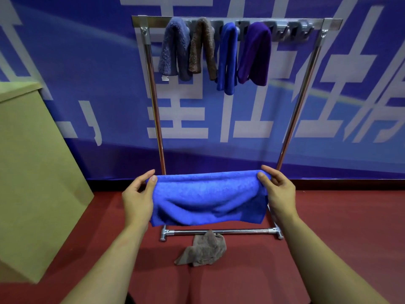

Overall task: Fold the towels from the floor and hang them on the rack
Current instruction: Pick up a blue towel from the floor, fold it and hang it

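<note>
Blue microfibre towel (208, 198) is hanging doubled at centre frame, left hand (138, 198) and right hand (278, 191) pinching its top corners, keeping the fold taut for the rack (236, 20) above; brown towel (202, 249) is waiting, lower centre.

— Any writing to read here?

— Only on the blue printed banner wall (87, 84) behind the chrome-tube towel rack (291, 119). It carries very large white block characters, Chinese by the look of them.

— Can you make them out?

— Not with confidence. The top row is cut off by the upper edge, the lower row runs off both sides, and the rack's posts cross some strokes (one mark at the lower left looks like a comma).

— Anything on the towels?

— A small white tag (165, 78) hangs below the fluffy grey-blue towel (173, 47); its print is too small to read.
</note>
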Demonstrator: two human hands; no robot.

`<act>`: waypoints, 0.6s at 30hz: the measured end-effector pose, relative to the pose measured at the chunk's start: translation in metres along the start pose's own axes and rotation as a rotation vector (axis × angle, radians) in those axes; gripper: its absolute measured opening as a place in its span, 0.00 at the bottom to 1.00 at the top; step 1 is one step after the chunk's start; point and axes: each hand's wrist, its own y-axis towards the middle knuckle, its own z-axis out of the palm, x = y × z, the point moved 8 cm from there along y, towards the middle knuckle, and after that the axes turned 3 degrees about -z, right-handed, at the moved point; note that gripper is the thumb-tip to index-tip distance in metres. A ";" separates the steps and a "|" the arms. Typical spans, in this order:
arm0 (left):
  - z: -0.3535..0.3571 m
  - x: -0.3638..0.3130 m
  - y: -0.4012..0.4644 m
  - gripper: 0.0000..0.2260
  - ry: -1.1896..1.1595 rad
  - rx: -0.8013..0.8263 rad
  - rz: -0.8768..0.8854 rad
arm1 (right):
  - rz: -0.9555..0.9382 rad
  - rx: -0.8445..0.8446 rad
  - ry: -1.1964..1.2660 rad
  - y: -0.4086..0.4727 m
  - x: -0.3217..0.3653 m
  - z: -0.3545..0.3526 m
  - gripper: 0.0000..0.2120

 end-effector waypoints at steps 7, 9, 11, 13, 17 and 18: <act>0.009 0.014 0.000 0.20 -0.030 0.104 -0.076 | 0.086 0.125 -0.032 0.003 -0.016 0.008 0.21; 0.009 0.019 0.002 0.22 -0.069 0.104 -0.108 | 0.081 0.088 -0.017 0.003 -0.016 0.005 0.21; 0.009 0.021 0.002 0.24 -0.118 0.103 -0.135 | 0.092 0.054 0.007 0.005 -0.019 0.003 0.23; 0.010 0.022 0.001 0.26 -0.157 0.104 -0.155 | 0.131 0.046 0.041 0.007 -0.025 0.002 0.27; 0.009 0.028 0.002 0.32 -0.185 0.074 -0.194 | 0.340 0.028 0.282 0.008 -0.040 0.006 0.30; 0.009 0.029 0.003 0.33 -0.189 0.063 -0.212 | 0.398 0.061 0.321 0.006 -0.043 0.009 0.27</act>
